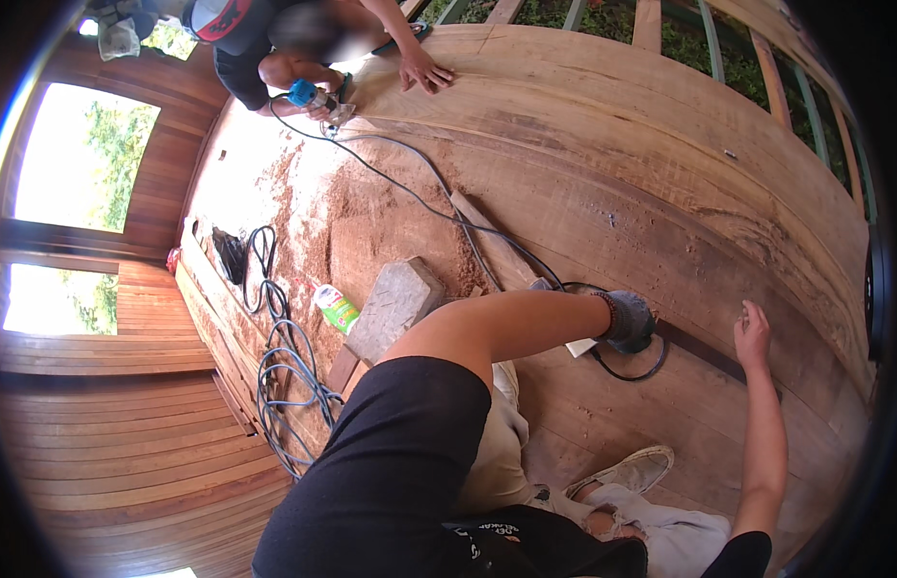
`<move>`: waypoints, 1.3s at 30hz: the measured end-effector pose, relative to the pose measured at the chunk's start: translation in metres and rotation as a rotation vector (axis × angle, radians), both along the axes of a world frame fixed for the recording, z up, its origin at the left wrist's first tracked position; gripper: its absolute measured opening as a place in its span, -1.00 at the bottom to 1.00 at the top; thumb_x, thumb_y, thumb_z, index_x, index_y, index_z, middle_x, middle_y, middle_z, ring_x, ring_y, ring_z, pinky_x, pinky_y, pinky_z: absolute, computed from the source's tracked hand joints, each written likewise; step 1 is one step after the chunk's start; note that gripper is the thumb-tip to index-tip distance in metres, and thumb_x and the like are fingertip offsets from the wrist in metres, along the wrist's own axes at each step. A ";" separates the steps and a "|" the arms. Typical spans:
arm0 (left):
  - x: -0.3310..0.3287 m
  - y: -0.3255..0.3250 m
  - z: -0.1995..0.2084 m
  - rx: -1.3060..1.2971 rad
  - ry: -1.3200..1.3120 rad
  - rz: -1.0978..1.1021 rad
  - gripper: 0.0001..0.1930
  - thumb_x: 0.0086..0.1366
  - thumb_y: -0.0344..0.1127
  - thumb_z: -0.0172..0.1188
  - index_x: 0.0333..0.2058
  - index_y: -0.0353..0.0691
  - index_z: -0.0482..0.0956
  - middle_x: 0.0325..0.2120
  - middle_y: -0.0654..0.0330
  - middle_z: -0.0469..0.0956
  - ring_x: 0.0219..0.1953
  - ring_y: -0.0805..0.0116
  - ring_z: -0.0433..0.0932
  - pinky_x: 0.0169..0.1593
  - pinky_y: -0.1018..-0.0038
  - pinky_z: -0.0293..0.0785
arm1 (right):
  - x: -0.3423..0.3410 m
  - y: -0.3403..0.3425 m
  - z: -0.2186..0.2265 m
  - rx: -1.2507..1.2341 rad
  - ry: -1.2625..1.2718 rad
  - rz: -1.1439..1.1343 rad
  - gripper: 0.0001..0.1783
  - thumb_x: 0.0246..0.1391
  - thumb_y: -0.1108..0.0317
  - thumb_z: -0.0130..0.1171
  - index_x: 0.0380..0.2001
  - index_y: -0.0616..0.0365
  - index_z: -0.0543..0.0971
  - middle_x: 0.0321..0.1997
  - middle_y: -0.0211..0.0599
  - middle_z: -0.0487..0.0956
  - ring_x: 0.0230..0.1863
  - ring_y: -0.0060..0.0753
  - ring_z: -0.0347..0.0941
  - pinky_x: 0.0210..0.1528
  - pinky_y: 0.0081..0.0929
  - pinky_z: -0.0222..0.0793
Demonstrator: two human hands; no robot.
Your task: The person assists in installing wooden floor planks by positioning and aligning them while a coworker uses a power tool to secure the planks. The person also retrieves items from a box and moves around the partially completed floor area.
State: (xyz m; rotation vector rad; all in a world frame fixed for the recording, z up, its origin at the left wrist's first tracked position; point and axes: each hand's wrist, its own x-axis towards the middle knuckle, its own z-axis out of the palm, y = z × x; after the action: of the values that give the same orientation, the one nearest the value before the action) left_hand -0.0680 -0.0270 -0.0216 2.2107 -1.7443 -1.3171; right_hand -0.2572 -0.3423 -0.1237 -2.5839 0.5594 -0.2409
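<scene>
My left hand (632, 323), in a grey work glove, is low over the floorboards with its fingers curled. What it grips, if anything, is hidden. A black cable (633, 377) loops beside it, and a pale block-like piece (580, 347) lies at its wrist. From the glove a dark straight strip (715, 357) runs to the right along the boards; I cannot tell whether the hand touches it. My right hand (752, 335) is bare, above the boards beyond that strip, fingers loosely apart and holding nothing.
At the far left a co-worker crouches with a blue power tool (304, 93) on the boards (564, 106). Its cable (410, 197) crosses the sawdust-covered floor. A stone block (398, 301), a green-and-white bottle (336, 308) and coiled cables (292, 356) lie left of my arm. Open joists (711, 43) show at the far right.
</scene>
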 end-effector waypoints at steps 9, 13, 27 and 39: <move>0.004 0.001 -0.016 -0.018 0.013 0.054 -0.61 0.22 -0.07 0.08 -0.15 -0.20 0.68 -0.17 -0.07 0.65 -0.09 -0.12 0.61 -0.01 0.13 0.53 | 0.002 0.001 -0.001 0.007 -0.002 -0.003 -0.54 -0.03 0.57 0.14 0.02 0.22 0.51 -0.07 0.00 0.57 -0.15 -0.03 0.55 -0.06 -0.23 0.47; 0.036 0.005 -0.046 -0.111 0.029 0.387 -0.61 0.19 -0.05 0.14 -0.12 -0.17 0.66 -0.20 -0.07 0.65 -0.11 -0.15 0.61 -0.05 0.15 0.54 | 0.009 -0.009 -0.012 0.010 -0.008 -0.037 -0.55 -0.01 0.54 0.16 0.03 0.21 0.51 -0.06 0.00 0.57 -0.11 -0.04 0.56 -0.04 -0.23 0.46; 0.216 0.054 -0.099 -0.472 0.496 1.917 -0.37 0.27 0.20 0.09 0.05 -0.26 0.46 -0.24 0.07 0.56 -0.20 0.14 0.56 -0.08 0.17 0.47 | 0.131 0.021 0.025 0.016 -0.272 0.040 -0.70 0.03 0.54 0.18 -0.11 0.23 0.55 -0.17 -0.11 0.59 -0.22 -0.16 0.56 -0.13 -0.29 0.47; 0.228 0.009 -0.081 -0.470 0.794 1.952 -0.41 0.36 0.16 0.07 0.09 -0.26 0.41 -0.32 0.08 0.60 -0.46 0.22 0.56 -0.48 0.27 0.43 | 0.227 -0.056 0.027 -0.239 0.025 -0.114 -0.35 0.23 0.10 0.14 0.34 0.00 0.29 0.43 -0.07 0.22 0.44 0.00 0.12 0.40 -0.19 0.12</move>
State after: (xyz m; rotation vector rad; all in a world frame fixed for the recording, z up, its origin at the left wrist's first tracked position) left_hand 0.1599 -0.0176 -0.1027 1.4511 0.5109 -0.6992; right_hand -0.0298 -0.3987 -0.0968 -2.7911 0.7279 -0.3321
